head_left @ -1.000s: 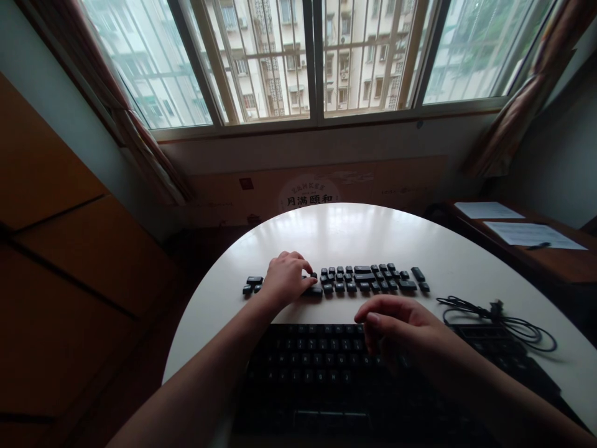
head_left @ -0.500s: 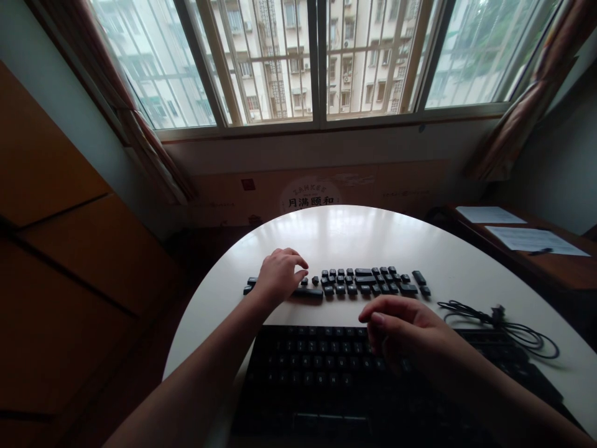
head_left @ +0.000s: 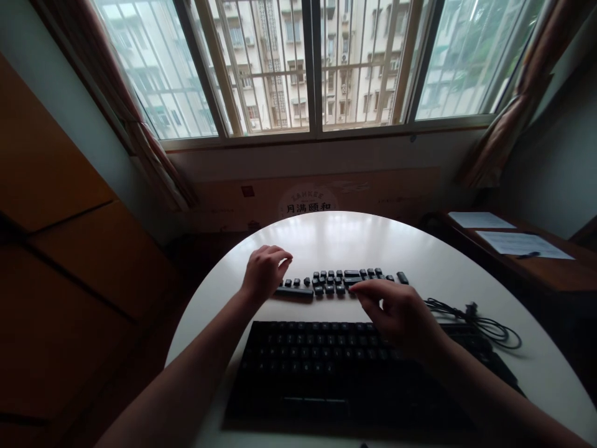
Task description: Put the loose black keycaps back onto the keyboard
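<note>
Loose black keycaps (head_left: 329,290) lie in rows on the white round table, beyond a black keyboard (head_left: 298,354) that has keys in its upper rows and a dark, bare-looking lower part. My right hand (head_left: 396,308) reaches over the keyboard, its thumb and forefinger pinched on a keycap in the front row, which the fingertips mostly cover. Over the left end of the rows is my left hand (head_left: 263,270), thumb and fingertips drawn together; whatever they hold is too small to make out. Close to its wrist lies a long spacebar keycap (head_left: 293,292).
A coiled black cable (head_left: 480,323) rests right of the keycaps, behind the keyboard's right end. The white table (head_left: 326,239) has a curved far edge. On a brown side table at the right are paper sheets (head_left: 522,244) and a pen (head_left: 528,255). A barred window (head_left: 314,74) stands ahead.
My right hand has moved forward from above the keyboard to the keycaps, its fingers closing to a pinch. The left thumb and forefinger have come together. The view has shifted slightly.
</note>
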`<action>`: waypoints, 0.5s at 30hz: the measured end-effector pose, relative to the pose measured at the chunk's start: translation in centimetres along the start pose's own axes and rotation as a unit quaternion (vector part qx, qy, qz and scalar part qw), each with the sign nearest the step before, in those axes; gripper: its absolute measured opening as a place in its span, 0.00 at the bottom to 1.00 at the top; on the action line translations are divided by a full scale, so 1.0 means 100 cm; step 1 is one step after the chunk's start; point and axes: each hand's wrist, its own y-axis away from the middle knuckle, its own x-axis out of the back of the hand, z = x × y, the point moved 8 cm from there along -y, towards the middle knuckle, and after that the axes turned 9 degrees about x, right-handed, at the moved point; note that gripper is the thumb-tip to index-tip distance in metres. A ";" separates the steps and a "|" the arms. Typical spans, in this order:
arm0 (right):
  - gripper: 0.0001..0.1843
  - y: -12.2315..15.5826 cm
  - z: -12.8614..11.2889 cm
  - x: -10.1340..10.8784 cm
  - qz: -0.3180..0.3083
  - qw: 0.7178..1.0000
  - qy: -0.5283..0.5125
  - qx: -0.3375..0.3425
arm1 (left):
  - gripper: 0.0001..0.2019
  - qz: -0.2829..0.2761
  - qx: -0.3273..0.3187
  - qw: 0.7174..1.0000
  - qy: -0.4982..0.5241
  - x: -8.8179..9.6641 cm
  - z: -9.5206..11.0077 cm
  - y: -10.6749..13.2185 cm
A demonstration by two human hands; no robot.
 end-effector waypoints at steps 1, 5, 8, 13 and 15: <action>0.12 0.000 0.001 0.002 0.007 1.000 0.010 0.005 | 0.08 0.012 0.004 1.000 0.001 0.007 0.000 -0.002; 0.12 -0.002 0.000 0.006 0.025 0.999 0.038 0.020 | 0.11 -0.049 0.042 0.998 0.001 0.010 0.006 -0.015; 0.12 -0.003 -0.001 0.005 0.021 0.998 0.055 0.027 | 0.09 -0.170 0.045 0.984 -0.002 -0.015 0.017 -0.025; 0.12 -0.004 0.001 0.007 0.029 0.996 0.081 0.035 | 0.08 -0.268 0.034 0.963 -0.002 -0.059 0.026 -0.037; 0.12 -0.004 0.003 0.009 0.031 0.995 0.092 0.035 | 0.08 -0.301 0.029 0.953 -0.003 -0.072 0.026 -0.039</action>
